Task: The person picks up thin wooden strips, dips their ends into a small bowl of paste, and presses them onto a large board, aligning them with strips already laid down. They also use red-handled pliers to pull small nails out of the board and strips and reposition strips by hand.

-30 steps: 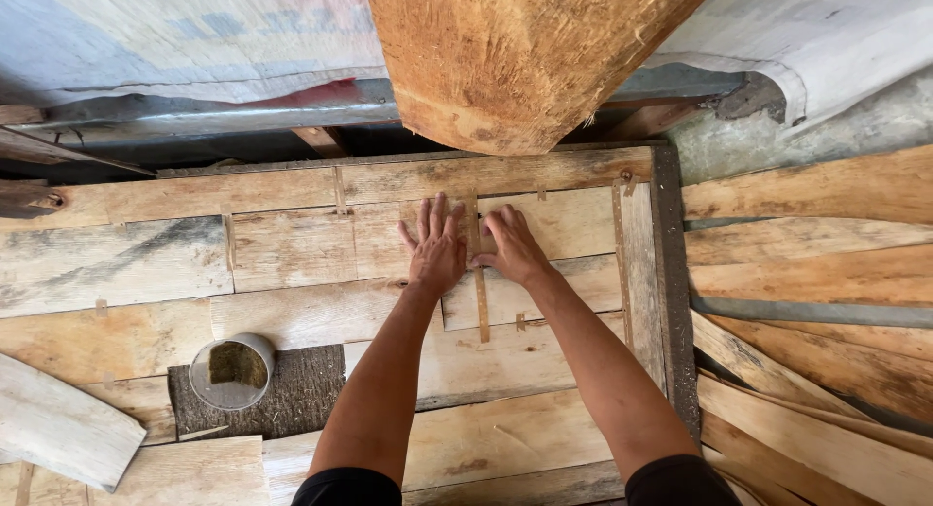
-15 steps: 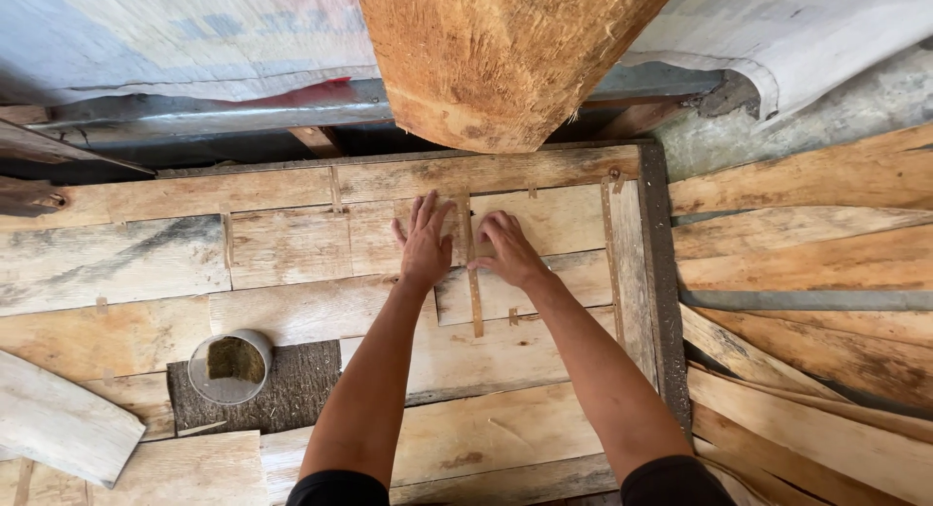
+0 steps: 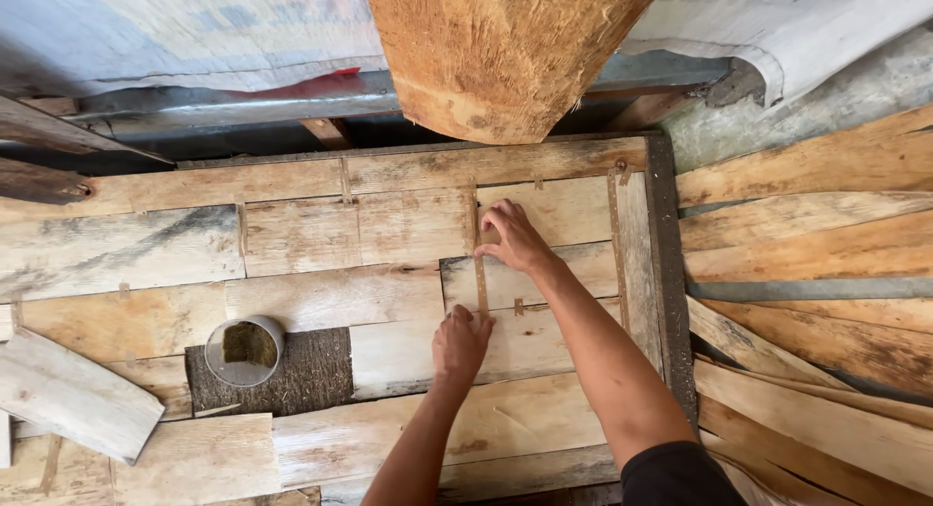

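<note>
Since a second ago the left hand (image 3: 460, 343) has slid toward six o'clock along the thin pale wooden strip (image 3: 479, 263); right hand (image 3: 515, 238) presses it at twelve o'clock, fingers of both curled on it. Keep it flat, aligned.

- We see our left hand (image 3: 460, 343) lying palm down, fingers curled together, forearm running bare from the bottom edge of the view
- Our right hand (image 3: 516, 239) reaches further up, fingers bent and pressed downward, its forearm slanting in from the lower right, with a dark sleeve at the elbow
</note>
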